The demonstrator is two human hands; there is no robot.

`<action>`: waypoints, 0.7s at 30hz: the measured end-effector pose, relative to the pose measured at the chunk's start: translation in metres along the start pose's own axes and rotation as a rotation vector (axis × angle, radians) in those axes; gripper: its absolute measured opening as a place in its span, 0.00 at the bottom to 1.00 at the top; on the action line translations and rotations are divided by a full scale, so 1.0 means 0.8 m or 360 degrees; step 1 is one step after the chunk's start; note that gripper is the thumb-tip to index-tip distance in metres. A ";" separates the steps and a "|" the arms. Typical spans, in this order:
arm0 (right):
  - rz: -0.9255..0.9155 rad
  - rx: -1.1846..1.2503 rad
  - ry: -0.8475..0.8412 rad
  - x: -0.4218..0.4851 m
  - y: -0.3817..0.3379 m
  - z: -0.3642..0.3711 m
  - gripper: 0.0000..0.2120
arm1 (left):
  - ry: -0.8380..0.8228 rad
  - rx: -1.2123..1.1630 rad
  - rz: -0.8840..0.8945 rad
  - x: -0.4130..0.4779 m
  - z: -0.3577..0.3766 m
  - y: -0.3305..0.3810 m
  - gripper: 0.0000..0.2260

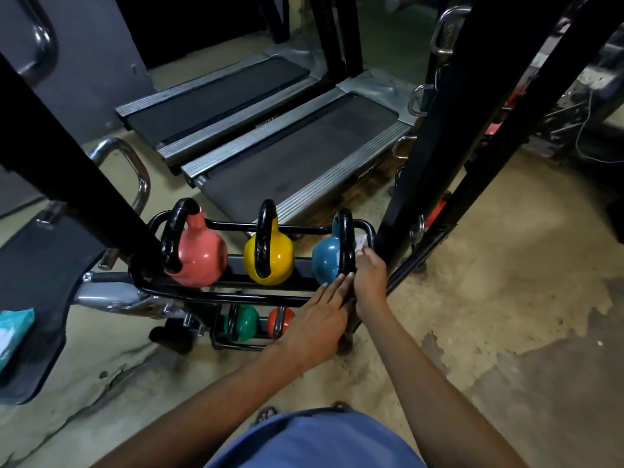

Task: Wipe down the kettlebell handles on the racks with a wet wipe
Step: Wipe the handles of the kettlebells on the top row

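While the right hand (369,275) pinches a crumpled white wet wipe (360,241) against the outer side of the handle (346,244) of the blue kettlebell (326,261), its fingers curled round the wipe, the left hand (314,325) lies open beside it. The left fingers (332,288) are straight and close together, and their tips touch the lower end of that same black handle where it meets the bell.

The blue kettlebell stands at the right end of the upper tier of a black tubular rack (236,228). The yellow kettlebell (275,258) sits in the middle and the pink kettlebell (202,258) at the left — each with a black handle standing up. On the lower tier a green kettlebell (244,320) and a red kettlebell (283,320) sit side by side, partly hidden by the upper rail and the left wrist.

Just right of the rack rises a black frame post (422,157). Beyond it lie two treadmills (304,146), side by side. At the left edge a teal packet (13,329) rests on a black padded seat (40,282) — all on a worn, stained floor (506,298).
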State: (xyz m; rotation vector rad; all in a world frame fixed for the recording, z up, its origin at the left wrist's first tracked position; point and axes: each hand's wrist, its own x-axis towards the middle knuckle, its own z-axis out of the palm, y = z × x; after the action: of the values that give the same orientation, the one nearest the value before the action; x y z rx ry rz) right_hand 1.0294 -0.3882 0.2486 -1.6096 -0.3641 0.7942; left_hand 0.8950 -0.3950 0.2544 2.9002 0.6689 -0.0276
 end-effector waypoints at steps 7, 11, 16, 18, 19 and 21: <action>0.0495 0.0219 -0.0332 0.053 -0.006 -0.012 0.13 | -0.0010 -0.0048 -0.0004 0.002 0.001 -0.004 0.33; 0.0394 0.0138 -0.0361 0.044 -0.005 -0.030 0.12 | 0.0020 -0.0088 -0.0038 0.003 0.008 -0.003 0.32; -0.0009 -0.0042 0.0016 0.011 -0.003 -0.031 0.05 | 0.0048 -0.0201 -0.0039 0.010 -0.007 -0.017 0.32; -0.0354 -0.0225 0.0058 -0.009 0.001 -0.031 0.06 | 0.0088 -0.0171 -0.0003 0.021 -0.023 -0.032 0.30; -0.0503 -0.0336 0.0066 -0.009 0.001 -0.029 0.07 | 0.0118 -0.0159 0.0032 0.027 -0.030 -0.039 0.28; -0.0675 -0.0487 0.0072 0.005 -0.007 -0.022 0.08 | 0.0187 -0.0155 0.0083 0.038 -0.039 -0.054 0.26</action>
State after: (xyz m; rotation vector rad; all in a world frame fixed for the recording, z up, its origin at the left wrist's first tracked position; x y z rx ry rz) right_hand 1.0454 -0.3978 0.2534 -1.7450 -0.7939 0.3889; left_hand 0.9029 -0.3382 0.2768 2.8408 0.5951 0.1780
